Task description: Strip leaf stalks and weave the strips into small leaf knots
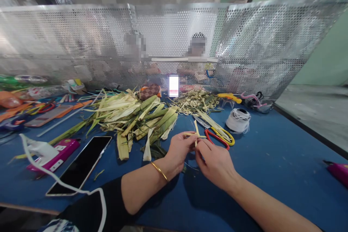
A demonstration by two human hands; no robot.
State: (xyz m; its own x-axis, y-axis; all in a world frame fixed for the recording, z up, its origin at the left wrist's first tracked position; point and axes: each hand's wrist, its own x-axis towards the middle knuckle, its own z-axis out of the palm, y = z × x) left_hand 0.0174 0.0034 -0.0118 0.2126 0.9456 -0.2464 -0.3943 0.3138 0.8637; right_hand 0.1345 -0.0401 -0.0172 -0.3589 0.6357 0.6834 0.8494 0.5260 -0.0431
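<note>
My left hand (pixel 178 149) and my right hand (pixel 214 161) meet above the blue table, both with fingers pinched on narrow pale-yellow husk strips (pixel 196 127) that cross each other. One strip stands up, another lies sideways between the fingertips. How they are joined is hidden by my fingers. Scissors with red and yellow handles (pixel 217 138) lie just beyond my right hand. Left of my hands a large heap of green and yellow corn husks (pixel 141 116) spreads over the table. Past the scissors is a pile of shredded husk strips (pixel 197 101).
A white thread spool (pixel 238 120) stands at the right. On the left lie a black-screened phone (pixel 81 165), a purple power strip (pixel 58 156) and a white cable (pixel 62 182). A lit phone (pixel 174 86) stands at the perforated metal screen (pixel 174 32); two people sit behind it.
</note>
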